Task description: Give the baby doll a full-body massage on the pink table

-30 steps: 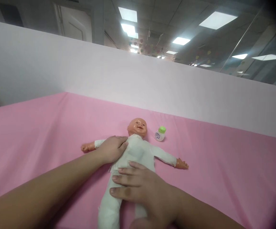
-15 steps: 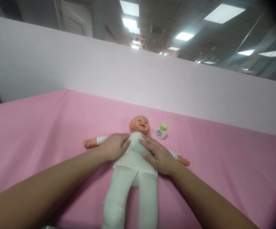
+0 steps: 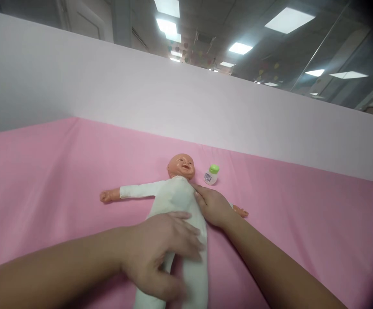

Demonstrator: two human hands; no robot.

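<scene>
Head view: smiling baby doll (image 3: 178, 195) face up on a pink sheet (image 3: 286, 206), head toward the far edge, legs toward the camera and cut off by the bottom of the frame.
Doll's body: pale cloth torso, sleeves and legs; bare, shiny plastic head and hands; one arm stretched out to frame left, the other mostly hidden, with only its plastic hand clearly showing.
Left hand (image 3: 163, 251): over the doll's lower belly and hips, blurred; fingers loosely spread and slightly bent, thumb well apart; contact with the cloth hard to tell.
Right hand (image 3: 214, 206): resting on the side of the doll's upper chest, near the shoulder at frame right; fingers close together, nearly flat, pinching nothing.
Bottle (image 3: 211, 176): small, clear, green-capped, with a printed label; near the doll's head, to its right in the frame, touching neither hand.
White panel (image 3: 180, 103): beyond the doll's head, along the far side of the sheet.
Background: bright ceiling lights (image 3: 289, 20) above and beyond the panel.
</scene>
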